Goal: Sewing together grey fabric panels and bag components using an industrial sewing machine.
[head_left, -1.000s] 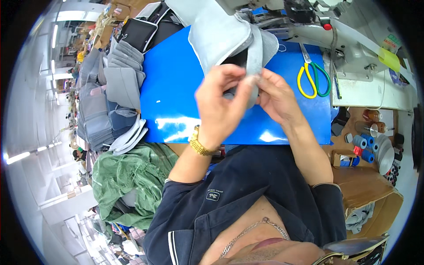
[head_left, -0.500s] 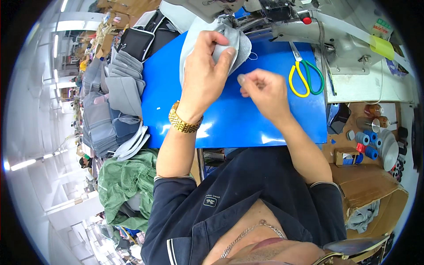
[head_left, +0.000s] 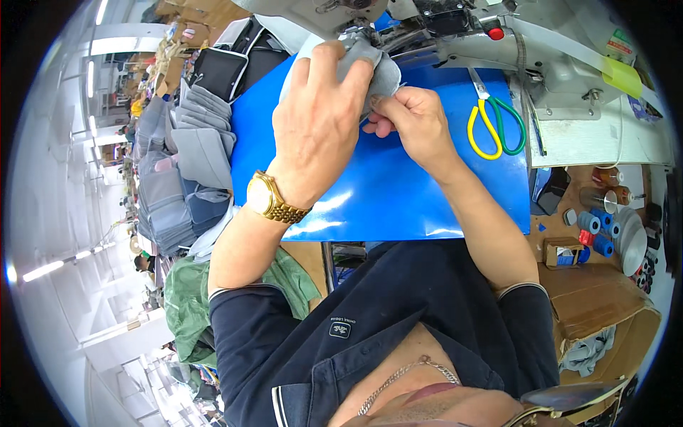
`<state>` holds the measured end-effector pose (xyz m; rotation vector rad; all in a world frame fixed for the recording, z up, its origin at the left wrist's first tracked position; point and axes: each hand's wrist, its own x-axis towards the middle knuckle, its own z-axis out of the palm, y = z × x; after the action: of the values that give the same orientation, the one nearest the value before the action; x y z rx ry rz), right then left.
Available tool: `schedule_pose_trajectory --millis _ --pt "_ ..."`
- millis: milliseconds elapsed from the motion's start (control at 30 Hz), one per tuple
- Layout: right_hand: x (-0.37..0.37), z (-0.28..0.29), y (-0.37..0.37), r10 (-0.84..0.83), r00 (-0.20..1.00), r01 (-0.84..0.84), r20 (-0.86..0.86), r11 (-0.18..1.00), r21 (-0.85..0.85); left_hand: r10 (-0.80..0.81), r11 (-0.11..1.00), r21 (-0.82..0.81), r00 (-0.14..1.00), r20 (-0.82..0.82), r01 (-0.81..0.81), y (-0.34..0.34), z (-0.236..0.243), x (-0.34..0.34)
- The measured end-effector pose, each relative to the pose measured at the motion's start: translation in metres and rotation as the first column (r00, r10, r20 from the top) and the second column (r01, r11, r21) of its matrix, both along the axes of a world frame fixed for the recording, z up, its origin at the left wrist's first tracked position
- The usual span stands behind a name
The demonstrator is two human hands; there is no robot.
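Fabric (head_left: pixel 388 75), grey, is sitting at the sewing machine's (head_left: pixel 455 21) near side in the head view. The left hand (head_left: pixel 316 121) is curling over it, fingertips partly hidden; whether it is gripping, I cannot tell. The right hand (head_left: pixel 418 127) is pinching its near edge. Scissors (head_left: pixel 484 97) are lying on the blue worktop (head_left: pixel 413 192) before the machine.
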<state>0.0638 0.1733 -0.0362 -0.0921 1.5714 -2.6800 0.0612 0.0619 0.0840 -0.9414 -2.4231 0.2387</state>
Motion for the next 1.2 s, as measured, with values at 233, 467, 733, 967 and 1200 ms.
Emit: schedule_pose_trajectory --millis 233,467,733,967,1200 --pt "-0.004 0.015 -0.008 -0.124 0.966 0.226 -0.225 0.826 0.516 0.005 1.0 0.011 0.986 0.168 -0.007 -0.006 -0.011 0.006" --pt "-0.005 -0.026 -0.02 -0.068 0.984 0.099 -0.165 0.977 0.188 -0.01 0.966 0.253 0.97 0.244 -0.054 -0.002 -0.031 0.011" --pt "-0.001 -0.036 -0.013 -0.001 0.992 0.021 -0.129 0.988 0.156 -0.037 0.939 0.339 0.969 0.245 -0.05 0.001 -0.046 0.011" --pt "-0.027 -0.037 -0.023 -0.121 0.987 0.144 -0.106 0.956 0.257 -0.021 0.934 0.355 0.983 0.182 -0.046 0.005 -0.052 -0.009" --pt "-0.03 -0.044 -0.024 -0.063 0.993 0.077 -0.096 0.986 0.15 0.016 0.95 0.306 0.987 0.161 -0.065 0.01 -0.052 -0.01"
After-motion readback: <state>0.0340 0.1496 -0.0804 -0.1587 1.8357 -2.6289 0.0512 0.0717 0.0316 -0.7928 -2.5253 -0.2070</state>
